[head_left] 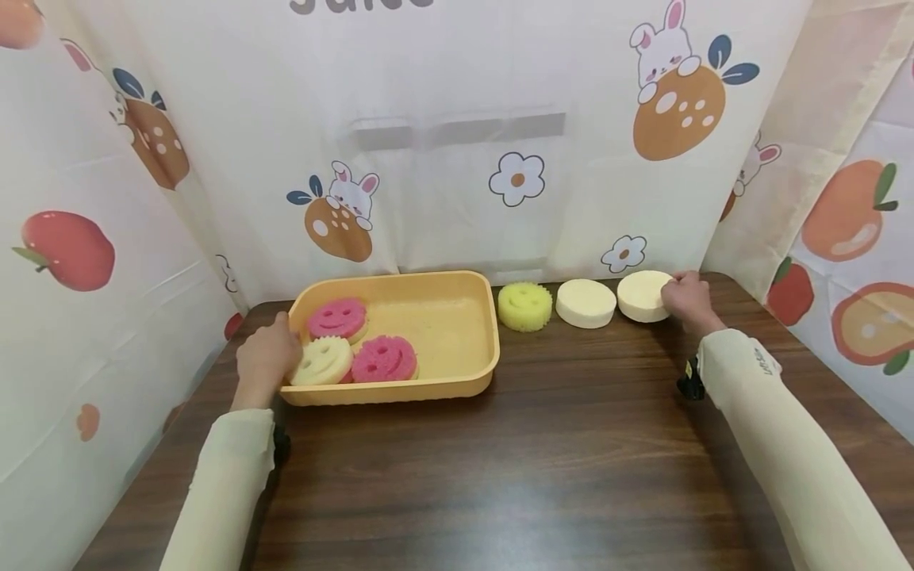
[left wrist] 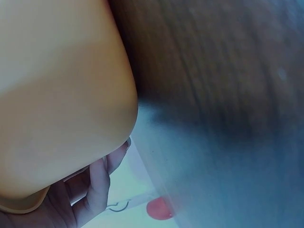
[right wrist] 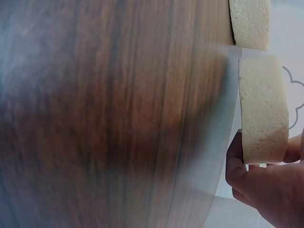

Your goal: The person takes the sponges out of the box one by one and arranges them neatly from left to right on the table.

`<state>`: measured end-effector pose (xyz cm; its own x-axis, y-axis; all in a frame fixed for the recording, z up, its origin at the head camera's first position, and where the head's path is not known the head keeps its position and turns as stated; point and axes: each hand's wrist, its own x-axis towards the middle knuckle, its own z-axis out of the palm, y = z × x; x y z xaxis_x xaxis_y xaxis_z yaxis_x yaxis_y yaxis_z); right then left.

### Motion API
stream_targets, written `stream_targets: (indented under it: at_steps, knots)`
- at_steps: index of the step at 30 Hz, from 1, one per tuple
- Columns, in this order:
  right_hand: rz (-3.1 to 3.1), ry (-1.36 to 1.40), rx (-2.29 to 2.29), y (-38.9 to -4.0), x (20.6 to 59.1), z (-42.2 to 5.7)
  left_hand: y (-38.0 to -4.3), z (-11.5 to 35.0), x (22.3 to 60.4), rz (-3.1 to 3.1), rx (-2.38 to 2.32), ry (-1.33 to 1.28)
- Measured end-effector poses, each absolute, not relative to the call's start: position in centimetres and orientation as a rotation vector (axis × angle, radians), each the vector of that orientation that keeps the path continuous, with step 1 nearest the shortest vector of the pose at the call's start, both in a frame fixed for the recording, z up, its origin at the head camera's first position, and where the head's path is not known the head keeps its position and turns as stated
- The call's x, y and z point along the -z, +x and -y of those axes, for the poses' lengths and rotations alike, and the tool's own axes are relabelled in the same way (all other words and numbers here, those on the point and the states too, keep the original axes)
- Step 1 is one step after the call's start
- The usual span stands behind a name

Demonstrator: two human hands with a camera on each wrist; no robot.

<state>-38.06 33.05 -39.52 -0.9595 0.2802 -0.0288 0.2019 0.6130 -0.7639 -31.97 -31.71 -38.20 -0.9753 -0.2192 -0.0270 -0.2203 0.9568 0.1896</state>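
Note:
My left hand (head_left: 268,352) grips the left rim of a yellow plastic tray (head_left: 457,381); in the left wrist view its fingers (left wrist: 98,183) lie against the tray's outer wall. Inside the tray's left part are two pink smiley sponges (head_left: 337,318) (head_left: 385,359) and a cream smiley sponge (head_left: 324,361) that leans on a pink one. Far right, my right hand (head_left: 689,301) pinches the edge of a plain cream round sponge (head_left: 644,295). The right wrist view shows this sponge (right wrist: 264,109) between thumb and fingers, appearing slightly raised off the table.
Between tray and held sponge stand a yellow smiley sponge (head_left: 524,307) and another plain cream sponge (head_left: 585,303), in a row along the back of the brown wooden table (head_left: 500,476). A printed curtain (head_left: 443,198) hangs behind the table and along both sides.

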Motion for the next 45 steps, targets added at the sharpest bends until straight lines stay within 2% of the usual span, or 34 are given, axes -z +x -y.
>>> stream_targets:
  at_steps: [45]
  knots:
    - [2.824, -0.308, -1.249, -37.45, 39.86, -33.35, -31.79, 31.6, 38.06, -3.114, -0.318, -0.353]
